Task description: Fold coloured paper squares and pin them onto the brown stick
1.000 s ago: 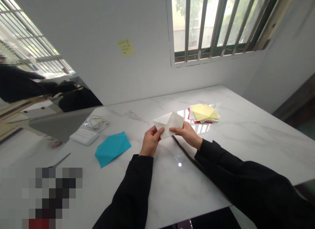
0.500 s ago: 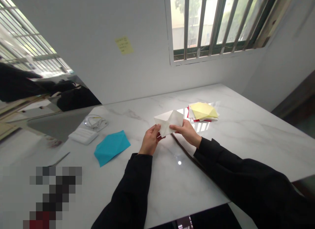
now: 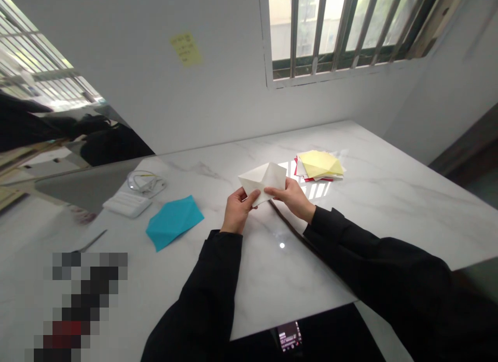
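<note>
A folded white paper (image 3: 264, 179) is held up above the table, creased toward its middle. My left hand (image 3: 238, 210) pinches its lower left part, thumb on the front face. On the right side my right hand (image 3: 293, 197) grips it too, its thumb pressed near the lower middle, close to the left thumb. To the left a folded blue paper (image 3: 174, 222) lies on the marble-patterned table (image 3: 257, 279). Behind and to the right rests a stack of folded papers with a yellow sheet (image 3: 319, 164) on top and white and red ones beneath.
A white box (image 3: 127, 204) and a coiled cable (image 3: 146, 182) lie at the left, with scissors (image 3: 91, 241) nearer. A dark strap (image 3: 290, 227) runs under my right arm. A lit phone (image 3: 290, 337) is at the front edge. A yellow note (image 3: 185, 49) is on the wall.
My left thumb has slid right and down along the paper, nearer to the right thumb. The whole scene sits slightly higher in view, as the camera has tilted.
</note>
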